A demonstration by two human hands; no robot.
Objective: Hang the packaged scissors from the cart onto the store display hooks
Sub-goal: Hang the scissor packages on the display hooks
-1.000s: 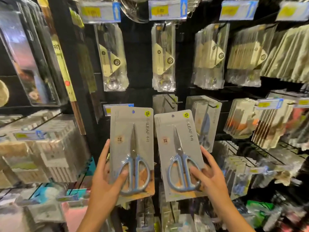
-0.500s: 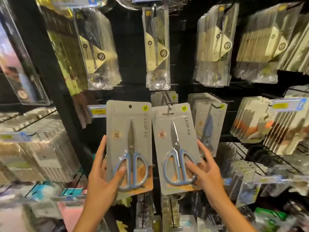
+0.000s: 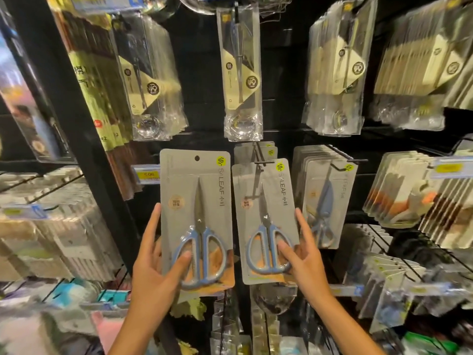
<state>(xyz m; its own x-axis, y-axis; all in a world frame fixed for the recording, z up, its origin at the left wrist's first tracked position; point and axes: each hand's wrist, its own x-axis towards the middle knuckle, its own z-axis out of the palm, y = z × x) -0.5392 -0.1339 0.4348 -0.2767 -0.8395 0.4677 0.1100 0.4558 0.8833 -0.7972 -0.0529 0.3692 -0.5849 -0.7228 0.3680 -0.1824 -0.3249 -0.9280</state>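
Both arms reach up; left hand (image 3: 156, 275) and right hand (image 3: 304, 262) each grip a pack edge, thumbs in front.

You face black display rack (image 3: 204, 73) with wire hooks. Top row: clear spoon packs (image 3: 151, 80) toward left edge, single pack (image 3: 240, 73) at centre, thick stacks (image 3: 337, 65) toward right edge. Middle row: scissors cards (image 3: 256, 152) on centre hook (image 3: 261, 163), front card's hole at hook tip; more scissors cards (image 3: 322, 201) just beside, on right. Yellow price tag (image 3: 147, 174) near left post.
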